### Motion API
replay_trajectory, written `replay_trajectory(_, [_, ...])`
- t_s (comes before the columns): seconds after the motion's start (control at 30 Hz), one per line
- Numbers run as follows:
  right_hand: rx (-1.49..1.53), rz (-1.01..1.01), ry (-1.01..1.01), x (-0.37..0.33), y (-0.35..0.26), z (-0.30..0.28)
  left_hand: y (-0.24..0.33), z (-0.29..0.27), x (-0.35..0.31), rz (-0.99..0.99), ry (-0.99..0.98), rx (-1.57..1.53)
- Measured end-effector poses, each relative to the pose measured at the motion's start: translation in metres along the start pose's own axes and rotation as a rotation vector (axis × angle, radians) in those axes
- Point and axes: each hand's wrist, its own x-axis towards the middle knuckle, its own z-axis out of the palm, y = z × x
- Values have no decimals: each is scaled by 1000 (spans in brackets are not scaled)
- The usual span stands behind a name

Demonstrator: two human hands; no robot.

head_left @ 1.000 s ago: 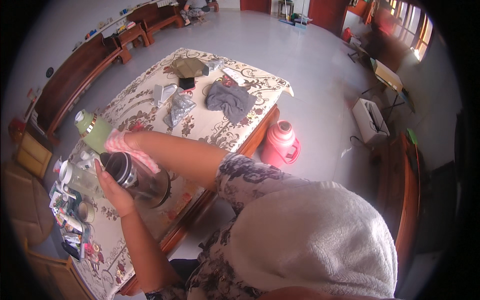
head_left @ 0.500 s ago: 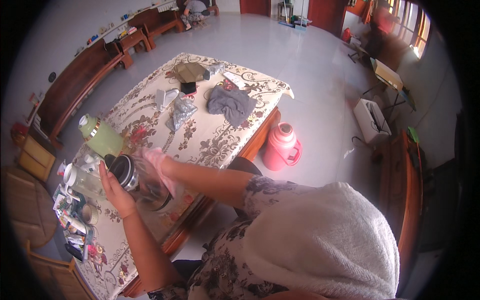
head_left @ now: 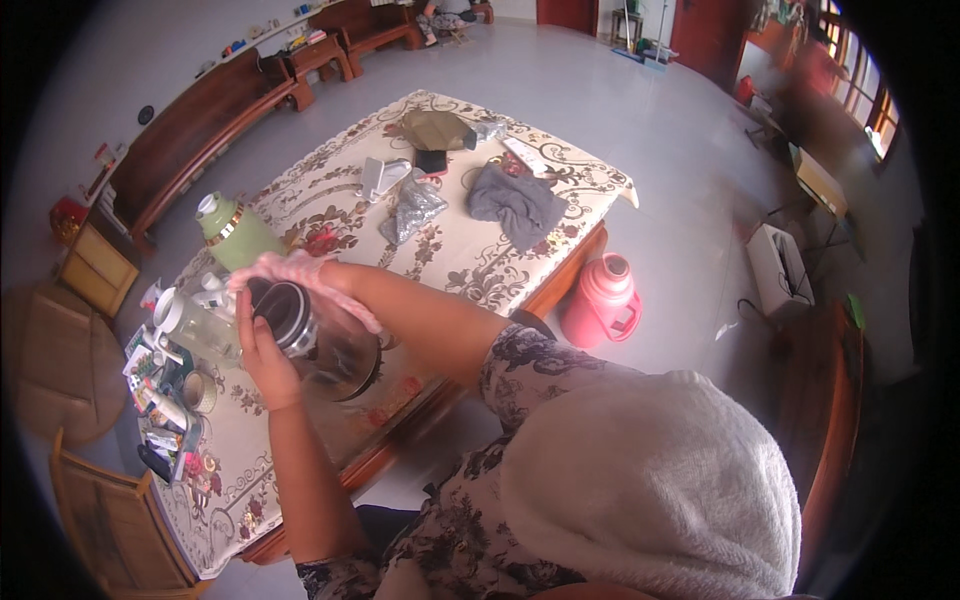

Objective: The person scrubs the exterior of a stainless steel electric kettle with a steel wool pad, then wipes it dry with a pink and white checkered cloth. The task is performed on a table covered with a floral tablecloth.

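A large clear glass jar (head_left: pixel 345 355) leans at the near-left part of the table, its dark, metal-rimmed mouth end (head_left: pixel 284 316) tilted toward the left. My left hand (head_left: pixel 264 362) grips it at this end, thumb and fingers against the rim. A pink-and-white cloth (head_left: pixel 352 303) covers much of my right hand (head_left: pixel 290 272), which presses it over the far side of the mouth end; most of those fingers are hidden. Close by on the left stand a pale green thermos (head_left: pixel 238 235) and a clear jar with a white rim (head_left: pixel 195 325).
Small bottles and packets crowd a tray (head_left: pixel 185 440) at the table's left edge. Farther back lie a grey cloth (head_left: pixel 518 203), a phone (head_left: pixel 430 163) and a silvery bag (head_left: pixel 412 208). A pink thermos (head_left: pixel 603 305) stands on the floor to the right. Wooden chairs (head_left: pixel 120 510) flank the left side.
My right hand has brought the pink cloth from the jar's side up to its mouth end. My left hand's fingers have closed in at the rim. The whole view has shifted.
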Motion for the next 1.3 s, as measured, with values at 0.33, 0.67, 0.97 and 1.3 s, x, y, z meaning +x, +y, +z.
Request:
replay_trajectory(0.33, [23,183,588,2,98,-37,-2,4,3,-166,33,-214])
replay_trajectory(0.67, [-1225,-583,737,3,93,-31,7,8,-3,-56,-26,23])
replay_trajectory(0.97, [-939,-353,376,60,90,-39,11,1,-5,-12,25,41])
replay_trajectory(1.3, [-1309,-384,933,-33,132,9,-10,13,6,-94,16,-263])
